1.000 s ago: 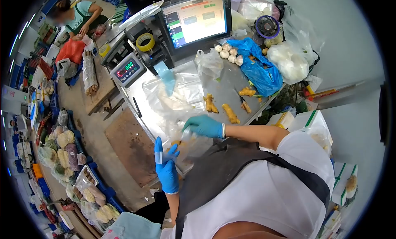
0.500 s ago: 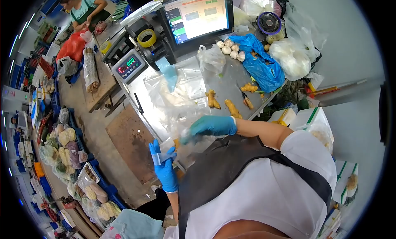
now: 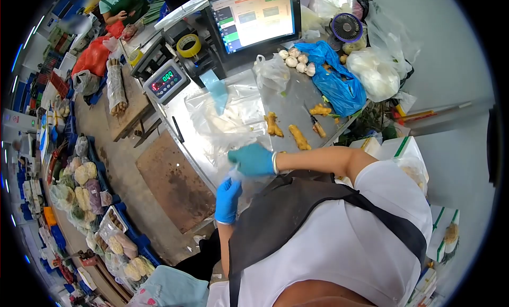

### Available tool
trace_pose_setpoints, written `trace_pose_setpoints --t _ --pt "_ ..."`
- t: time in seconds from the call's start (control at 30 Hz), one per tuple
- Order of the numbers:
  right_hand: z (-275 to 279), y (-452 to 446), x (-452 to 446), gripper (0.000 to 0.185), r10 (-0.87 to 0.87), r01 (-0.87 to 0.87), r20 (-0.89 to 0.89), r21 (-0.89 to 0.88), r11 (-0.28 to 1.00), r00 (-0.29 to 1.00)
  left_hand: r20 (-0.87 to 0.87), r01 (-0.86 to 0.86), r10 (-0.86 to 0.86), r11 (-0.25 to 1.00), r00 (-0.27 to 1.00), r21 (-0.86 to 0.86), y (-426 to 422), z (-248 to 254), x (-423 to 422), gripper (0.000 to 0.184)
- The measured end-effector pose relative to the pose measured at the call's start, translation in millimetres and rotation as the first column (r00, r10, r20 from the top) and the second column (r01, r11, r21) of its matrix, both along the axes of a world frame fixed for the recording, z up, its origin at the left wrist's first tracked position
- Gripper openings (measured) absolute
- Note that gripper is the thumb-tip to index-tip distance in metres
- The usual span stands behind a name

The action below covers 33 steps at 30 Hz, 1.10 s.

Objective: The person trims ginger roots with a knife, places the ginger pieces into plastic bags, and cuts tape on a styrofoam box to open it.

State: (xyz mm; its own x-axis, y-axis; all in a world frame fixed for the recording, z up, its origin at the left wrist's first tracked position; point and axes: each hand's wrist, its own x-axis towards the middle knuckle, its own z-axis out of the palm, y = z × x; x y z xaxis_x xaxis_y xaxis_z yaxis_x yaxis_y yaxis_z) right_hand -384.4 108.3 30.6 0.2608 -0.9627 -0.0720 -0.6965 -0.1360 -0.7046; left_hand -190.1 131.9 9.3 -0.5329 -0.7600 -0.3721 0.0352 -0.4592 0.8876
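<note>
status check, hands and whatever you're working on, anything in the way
Left hand closed on clear plastic. Right hand close by, grip unclear, partly blocking view. Loose ginger on counter, off to the side.

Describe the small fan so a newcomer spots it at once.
Start at the big lit monitor on the metal counter. Look just right of it in the picture, above the crumpled blue plastic bag. The fan is the small round one with dark blades and a purple rim, unlike the limp, pale bags around it.
</note>
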Motion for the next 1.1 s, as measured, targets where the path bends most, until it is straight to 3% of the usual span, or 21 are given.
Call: trace_pose_setpoints --t 0.07,0.1,0.13,0.2,0.23,0.3,0.33,0.37,0.4,0.47,0.5,0.6,0.63,0.67,0.73,0.83,0.87,0.9,0.93,1.0,1.1 --pt "-67 -26 -25 0.034 -0.198 0.207 -0.091 0.096 0.974 0.976 0.340 0.077 -0.096 0.995 0.936 0.071 5 1 2 0.024" --pt "-107 -34 -35 0.036 -0.264 0.281 -0.136 0.130 0.951 0.955 0.342 0.099 -0.068 0.992 0.937 -0.072 16 -16 -1 0.021" --pt "-145 -32 -34 0.035 -0.248 0.265 -0.127 0.137 0.955 0.960 0.457 0.266 -0.118 0.924 0.882 -0.274 18 -18 -2 0.019" --pt "-193 -32 -31 0.034 -0.198 0.213 -0.113 0.144 0.966 0.974 0.675 0.579 -0.092 0.604 0.732 -0.547 17 -19 -5 0.015" --pt "-181 -38 -37 0.034 -0.217 0.233 -0.108 0.161 0.959 0.970 0.611 0.507 0.001 0.559 0.791 -0.657 12 -21 3 0.014" --pt "-133 -30 -39 0.032 -0.268 0.282 -0.087 0.226 0.933 0.959 0.350 0.110 0.086 0.856 0.933 -0.505 21 -14 11 0.017" --pt "-115 -30 -42 0.030 -0.198 0.142 0.098 0.407 0.902 0.975 0.222 -0.096 0.183 0.930 0.958 -0.356 22 -11 14 0.018" --pt "-98 -33 -49 0.028 -0.150 -0.031 0.286 0.544 0.838 0.947 0.047 -0.176 0.174 0.983 0.984 0.047 18 -18 26 0.023" --pt "-81 -32 -53 0.026 -0.138 -0.221 0.466 0.633 0.742 0.874 -0.041 -0.247 0.253 0.963 0.967 0.104 18 -18 24 0.028" --pt "-32 -14 -50 0.023 -0.232 -0.396 0.648 0.669 0.630 0.726 -0.204 -0.351 0.398 0.907 0.894 0.234 14 -17 12 0.044" --pt "-21 -4 -46 0.023 -0.290 -0.481 0.714 0.662 0.574 0.637 -0.206 -0.315 0.360 0.922 0.910 0.224 11 -6 1 0.063" --pt "-65 10 -35 0.017 -0.477 -0.524 0.744 0.668 0.528 0.468 -0.001 -0.178 0.179 0.980 0.984 -0.094 13 -24 -15 0.065" --pt "-67 11 -31 0.015 -0.517 -0.529 0.733 0.678 0.510 0.442 0.105 -0.036 0.053 0.987 0.993 -0.157 11 -30 -17 0.070" --pt "-69 12 -28 0.013 -0.556 -0.534 0.720 0.688 0.492 0.416 0.087 -0.033 0.048 0.986 0.995 -0.166 8 -35 -18 0.072" --pt "-61 17 -20 0.013 -0.560 -0.456 0.675 0.737 0.498 0.480 0.057 -0.019 0.030 0.983 0.998 -0.183 2 -42 -17 0.074" --pt "-15 21 -11 0.014 -0.253 -0.189 0.495 0.680 0.709 0.831 -0.079 0.024 -0.024 1.000 0.997 -0.005 -1 -25 -14 0.076" --pt "-22 21 -14 0.015 -0.079 -0.138 0.415 0.469 0.872 0.906 -0.101 0.046 -0.042 0.998 0.994 0.031 -3 -22 -14 0.075" --pt "-34 21 -20 0.015 0.065 -0.128 0.279 0.215 0.968 0.958 0.009 -0.003 0.003 1.000 1.000 -0.002 1 -25 -13 0.066" --pt "-37 20 -24 0.016 0.163 -0.159 0.102 -0.052 0.986 0.981 0.108 0.013 -0.008 0.999 0.994 -0.045 3 -31 -9 0.057" --pt "-41 18 -29 0.017 0.161 -0.161 0.049 0.005 0.987 0.986 0.300 0.059 -0.020 0.991 0.954 -0.122 5 -46 -5 0.040" --pt "-56 19 -31 0.016 0.152 -0.152 0.005 0.022 0.988 0.988 0.348 -0.019 0.065 0.991 0.935 -0.134 3 -66 -3 0.015"
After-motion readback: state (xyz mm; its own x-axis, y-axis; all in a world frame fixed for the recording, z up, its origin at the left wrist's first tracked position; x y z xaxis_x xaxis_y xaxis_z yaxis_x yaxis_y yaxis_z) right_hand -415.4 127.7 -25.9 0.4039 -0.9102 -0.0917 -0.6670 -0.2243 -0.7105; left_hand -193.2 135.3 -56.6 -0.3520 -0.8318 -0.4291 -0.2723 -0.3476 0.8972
